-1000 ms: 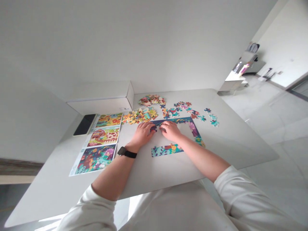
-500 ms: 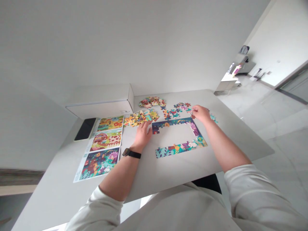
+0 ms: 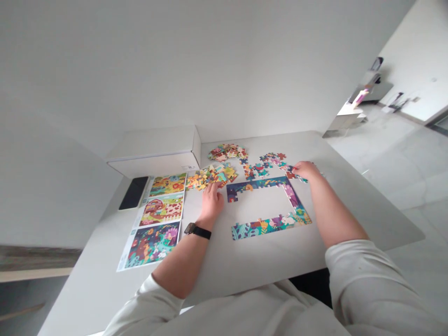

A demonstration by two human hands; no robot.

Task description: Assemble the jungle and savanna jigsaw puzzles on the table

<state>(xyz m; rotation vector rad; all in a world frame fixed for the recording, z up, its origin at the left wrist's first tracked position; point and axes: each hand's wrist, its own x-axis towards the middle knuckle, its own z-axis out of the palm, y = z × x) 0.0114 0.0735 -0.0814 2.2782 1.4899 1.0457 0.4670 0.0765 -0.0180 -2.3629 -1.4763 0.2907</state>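
Note:
My left hand (image 3: 212, 200) lies on the table with its fingers stretched out, close to a pile of yellow puzzle pieces (image 3: 206, 176) and left of a partly joined puzzle border (image 3: 271, 227). The border's top, right and bottom strips are joined, with a short corner part at upper left. Beyond its upper right corner, my right hand (image 3: 308, 170) pinches a puzzle piece among loose dark and teal pieces (image 3: 268, 161); the fingers partly hide it. Some of those pieces disappear behind this hand.
A sheet with three printed pictures (image 3: 154, 245) lies at left, beside a dark phone (image 3: 133, 192). Behind them, against the wall, stands a white box (image 3: 156, 151). Another mixed pile of pieces (image 3: 227, 152) sits at the back. The table (image 3: 378, 219) ends at right above a tiled floor.
My right hand has shifted a little to the right along the loose pieces. The left hand stays in place beside the border. The whole view has shifted slightly.

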